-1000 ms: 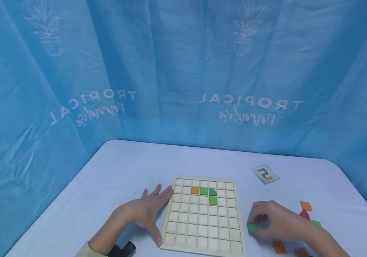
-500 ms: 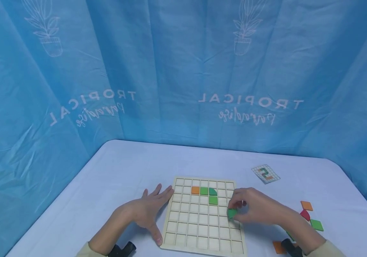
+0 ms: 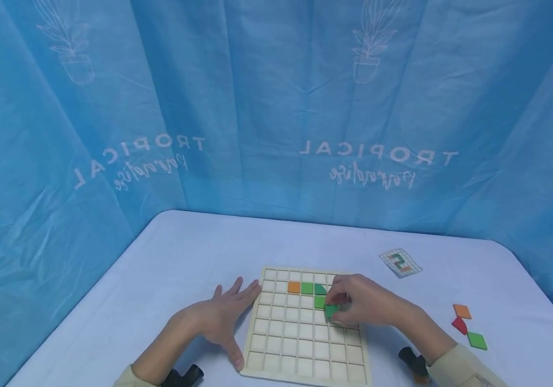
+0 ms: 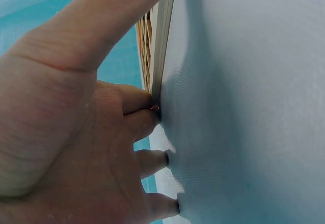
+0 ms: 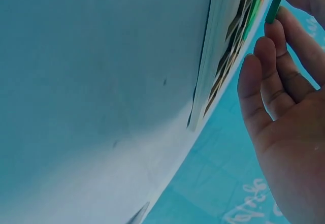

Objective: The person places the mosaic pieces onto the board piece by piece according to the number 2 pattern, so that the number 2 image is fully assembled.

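Note:
A pale wooden grid board (image 3: 289, 344) lies on the white table. My left hand (image 3: 220, 317) is spread along its left edge, thumb at the near corner and fingertips by the upper side. Between thumb and fingers my right hand (image 3: 365, 301) pinches a green tile (image 3: 331, 310) over the board's right half; the right wrist view shows this tile (image 5: 273, 7) edge-on. Set in the grid's upper rows are an orange square tile (image 3: 294, 287), a green square tile (image 3: 307, 288), a dark green quarter-round tile (image 3: 320, 289) and, below that, another green square tile (image 3: 320, 302).
A small pattern card (image 3: 400, 262) lies behind the board to the right. Loose on the right are an orange tile (image 3: 462, 311), a red rounded tile (image 3: 459, 325) and a green tile (image 3: 476, 340). A blue curtain (image 3: 276, 107) hangs behind the table.
My right hand has carried the green tile from the table right of the board leftward and up over the grid, near the set tiles. The left hand has stayed still.

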The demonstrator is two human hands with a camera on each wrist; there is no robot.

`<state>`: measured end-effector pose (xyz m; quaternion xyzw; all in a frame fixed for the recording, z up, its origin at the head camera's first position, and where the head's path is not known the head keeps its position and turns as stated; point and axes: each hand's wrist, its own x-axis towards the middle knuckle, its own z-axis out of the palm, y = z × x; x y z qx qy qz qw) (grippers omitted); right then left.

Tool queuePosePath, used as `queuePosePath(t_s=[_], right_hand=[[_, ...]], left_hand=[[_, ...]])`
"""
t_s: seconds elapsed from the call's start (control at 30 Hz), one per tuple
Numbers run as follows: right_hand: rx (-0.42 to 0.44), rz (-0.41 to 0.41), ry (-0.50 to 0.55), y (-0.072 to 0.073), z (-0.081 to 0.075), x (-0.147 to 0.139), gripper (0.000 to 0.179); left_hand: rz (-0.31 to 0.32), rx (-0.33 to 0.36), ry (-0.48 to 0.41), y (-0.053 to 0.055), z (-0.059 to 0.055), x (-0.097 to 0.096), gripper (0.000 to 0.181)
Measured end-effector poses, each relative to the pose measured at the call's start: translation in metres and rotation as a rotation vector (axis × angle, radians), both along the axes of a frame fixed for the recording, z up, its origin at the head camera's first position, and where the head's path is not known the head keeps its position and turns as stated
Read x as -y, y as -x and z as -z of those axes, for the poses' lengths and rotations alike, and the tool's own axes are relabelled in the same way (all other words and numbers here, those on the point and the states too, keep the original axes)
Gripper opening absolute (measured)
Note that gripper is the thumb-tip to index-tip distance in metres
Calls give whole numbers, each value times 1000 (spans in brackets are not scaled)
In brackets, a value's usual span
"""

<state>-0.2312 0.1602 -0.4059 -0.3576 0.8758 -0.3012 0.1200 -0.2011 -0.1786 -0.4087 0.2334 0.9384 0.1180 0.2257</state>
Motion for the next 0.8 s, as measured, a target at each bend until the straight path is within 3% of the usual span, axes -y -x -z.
queuePosePath(t_s=[0.33,0.8], right_hand=[[-31,-56,-11,2,6,16,18],[-38,-48,-25,1,10,19,17]], left_hand=[[6,-4,-6,-1,-1,1,148],[3,-3,-8,-2,-2,0,148]])
